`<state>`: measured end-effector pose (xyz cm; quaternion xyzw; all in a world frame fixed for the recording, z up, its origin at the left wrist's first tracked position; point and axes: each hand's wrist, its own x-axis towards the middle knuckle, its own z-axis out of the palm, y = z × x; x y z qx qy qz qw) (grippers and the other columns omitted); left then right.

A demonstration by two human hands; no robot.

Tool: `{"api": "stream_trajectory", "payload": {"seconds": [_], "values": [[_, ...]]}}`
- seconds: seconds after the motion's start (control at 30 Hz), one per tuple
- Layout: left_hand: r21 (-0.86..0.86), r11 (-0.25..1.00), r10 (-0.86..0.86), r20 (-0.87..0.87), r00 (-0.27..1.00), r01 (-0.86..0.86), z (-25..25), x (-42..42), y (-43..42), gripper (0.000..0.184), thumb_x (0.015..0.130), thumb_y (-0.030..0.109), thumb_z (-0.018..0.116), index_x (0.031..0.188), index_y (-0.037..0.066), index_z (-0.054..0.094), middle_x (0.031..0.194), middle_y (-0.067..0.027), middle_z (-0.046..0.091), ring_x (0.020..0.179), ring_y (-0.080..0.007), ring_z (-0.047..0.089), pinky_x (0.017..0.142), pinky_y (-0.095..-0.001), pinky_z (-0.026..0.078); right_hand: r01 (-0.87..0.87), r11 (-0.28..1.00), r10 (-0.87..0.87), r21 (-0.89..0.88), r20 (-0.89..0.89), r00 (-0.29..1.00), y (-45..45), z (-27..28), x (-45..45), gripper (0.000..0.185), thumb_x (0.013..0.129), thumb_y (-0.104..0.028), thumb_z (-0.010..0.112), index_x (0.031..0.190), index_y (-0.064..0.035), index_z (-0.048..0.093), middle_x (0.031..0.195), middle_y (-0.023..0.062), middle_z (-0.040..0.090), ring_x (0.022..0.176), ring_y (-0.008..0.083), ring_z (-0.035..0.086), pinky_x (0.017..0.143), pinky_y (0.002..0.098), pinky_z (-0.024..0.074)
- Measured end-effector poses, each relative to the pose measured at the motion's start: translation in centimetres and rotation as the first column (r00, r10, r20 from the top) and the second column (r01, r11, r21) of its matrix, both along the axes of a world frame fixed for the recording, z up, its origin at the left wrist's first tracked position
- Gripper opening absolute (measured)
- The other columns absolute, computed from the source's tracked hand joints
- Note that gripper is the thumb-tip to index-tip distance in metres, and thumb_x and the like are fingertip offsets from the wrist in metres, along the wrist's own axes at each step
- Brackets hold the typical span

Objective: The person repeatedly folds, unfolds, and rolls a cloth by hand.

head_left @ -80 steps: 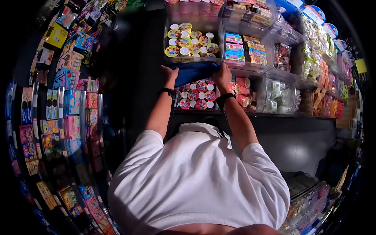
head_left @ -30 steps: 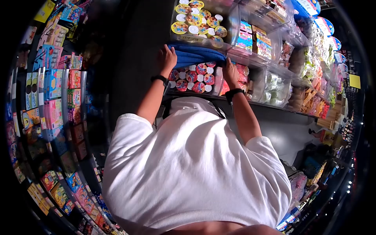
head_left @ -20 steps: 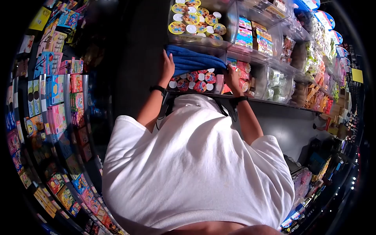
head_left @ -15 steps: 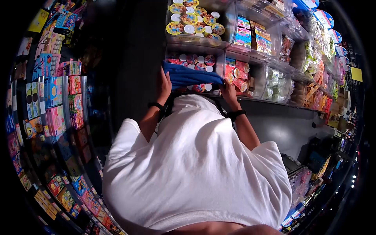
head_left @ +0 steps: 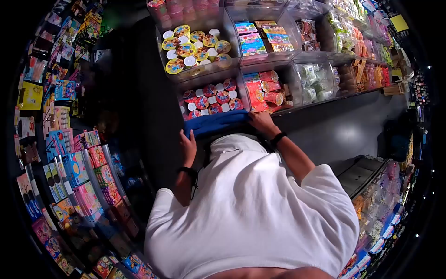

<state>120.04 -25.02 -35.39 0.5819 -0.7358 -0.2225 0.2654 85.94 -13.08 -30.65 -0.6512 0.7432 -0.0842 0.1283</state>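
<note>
A blue cloth (head_left: pixel 216 122), folded into a long strip, stretches between my two hands along the front edge of a clear bin. My right hand (head_left: pixel 263 123) grips its right end with bent fingers. At the left end, my left hand (head_left: pixel 188 148) has its fingers and thumb against the cloth's edge, partly hidden there. Just beyond the cloth, the clear bin (head_left: pixel 182 96) holds several red-lidded cups (head_left: pixel 215 109) and small white round tops. Beside it, another bin has red snack packets (head_left: pixel 274 98), close to my right hand.
Higher up, a clear bin (head_left: pixel 195 74) carries yellow-lidded cups (head_left: pixel 186 49). Further bins hold boxed sweets (head_left: pixel 252 45) and pale bagged goods (head_left: pixel 314 81). Packed shelves (head_left: pixel 88 200) line the left side. Dark floor (head_left: pixel 341 132) shows at the right, beside a dark case (head_left: pixel 357 176).
The blue cloth has come down from over the red-lidded cups to the bin's front edge, nearer my body. More cups now show. My view has shifted, and both hands have moved with the cloth.
</note>
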Motion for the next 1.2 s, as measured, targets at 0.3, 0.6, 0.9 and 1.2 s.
{"api": "stream_trajectory", "payload": {"seconds": [0.3,0.6,0.9,1.2], "values": [[-0.005,1.000,-0.009,0.010,1.000,0.009,4.3,-2.3,1.4,0.032,0.093,0.023,0.064,0.121,0.010,0.054,0.104,-0.0216,0.067,0.092,-0.0463,0.063,0.074,-0.0488,0.053,-0.128,0.990,0.134,-0.062,0.124,0.983,2.0,0.3,-3.3,0.025,0.082,-0.032,0.068,0.093,-0.0100,0.064,0.074,0.0163,0.065,0.072,0.0370,0.066,0.064,0.0474,0.0528],[-0.084,0.943,-0.332,-0.221,0.917,0.321,6.6,-19.6,-1.1,0.020,0.096,0.012,0.057,0.115,0.007,0.062,0.112,-0.0168,0.066,0.104,-0.0364,0.063,0.088,-0.0410,0.050,0.300,0.893,-0.246,-0.337,0.194,0.950,4.7,4.9,-15.1,0.022,0.073,-0.017,0.074,0.086,-0.0042,0.061,0.082,0.0147,0.058,0.079,0.0362,0.059,0.069,0.0465,0.0483],[-0.029,0.975,0.211,-0.199,0.957,-0.221,4.8,-34.2,-4.3,0.027,0.102,0.028,0.049,0.101,0.005,0.064,0.089,-0.0196,0.068,0.084,-0.0410,0.065,0.068,-0.0441,0.050,0.267,0.805,-0.135,-0.530,0.274,0.952,-1.2,2.0,-28.9,0.045,0.078,-0.006,0.063,0.122,-0.0065,0.051,0.102,0.0195,0.058,0.091,0.0449,0.059,0.076,0.0502,0.0491],[-0.035,0.987,0.159,0.028,0.987,-0.158,4.2,-34.0,-6.2,0.039,0.104,0.035,0.039,0.094,0.000,0.054,0.082,-0.0296,0.061,0.084,-0.0513,0.057,0.071,-0.0529,0.046,0.317,0.867,-0.123,-0.385,0.451,0.884,-4.5,1.3,-32.4,0.034,0.081,-0.002,0.058,0.113,-0.0084,0.069,0.095,0.0210,0.062,0.089,0.0400,0.061,0.080,0.0439,0.0496]]}}
